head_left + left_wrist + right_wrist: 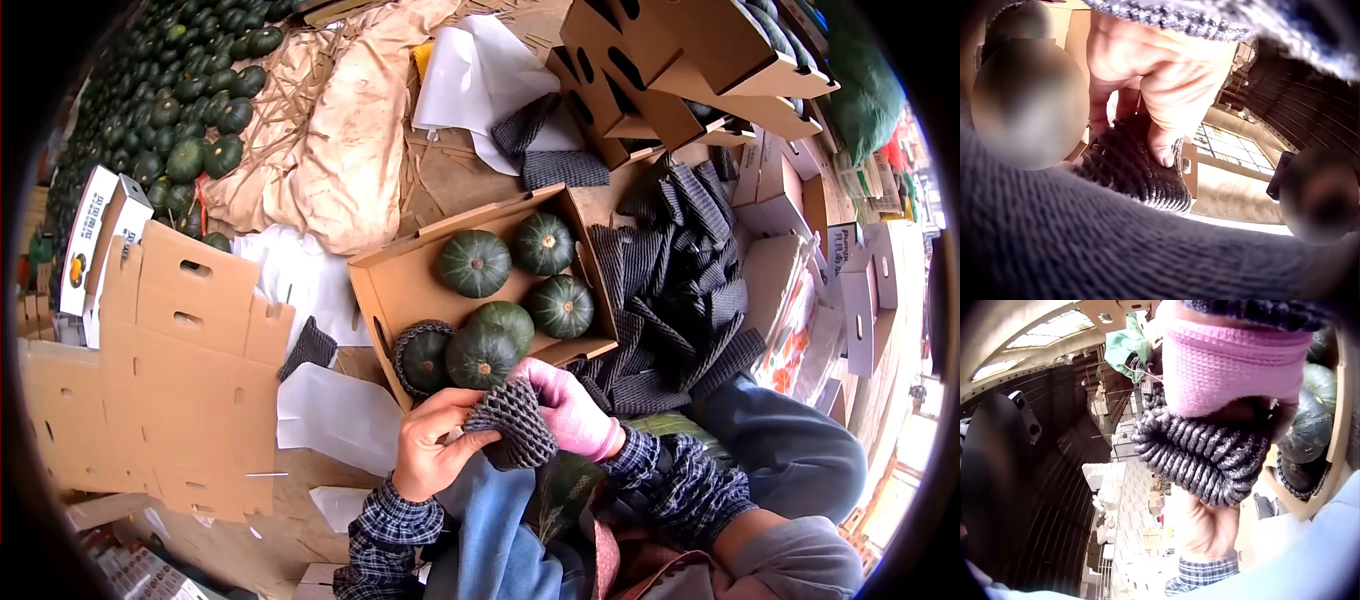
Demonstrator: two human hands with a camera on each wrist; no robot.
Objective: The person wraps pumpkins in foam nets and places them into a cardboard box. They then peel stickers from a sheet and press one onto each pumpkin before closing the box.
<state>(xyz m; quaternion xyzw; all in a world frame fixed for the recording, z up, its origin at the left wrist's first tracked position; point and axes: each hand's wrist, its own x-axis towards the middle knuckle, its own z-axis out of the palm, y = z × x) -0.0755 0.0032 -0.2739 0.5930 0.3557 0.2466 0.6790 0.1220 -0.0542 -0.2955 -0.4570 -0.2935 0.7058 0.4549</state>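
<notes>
A dark ribbed foam net sleeve [512, 425] is held between both hands, just in front of the open cardboard box. The bare left hand [435, 445] pinches its left side, thumb on the near face; the left wrist view shows that thumb on the net [1141, 165]. The right hand [572, 405], in a pink glove, grips the other side. In the right wrist view the net [1200, 456] forms a rolled, doubled loop below the glove [1229, 369]. Several green squashes [475, 263] lie in the box [400, 270]; one at the near left corner [425, 360] has a net around it.
A pile of dark nets [680, 290] lies right of the box. Flattened cardboard [190, 380] and white sheets [335, 415] are at the left. A large squash heap [190, 110] fills the back left, beside a beige cloth [350, 140]. Stacked boxes [690, 60] stand at the back right.
</notes>
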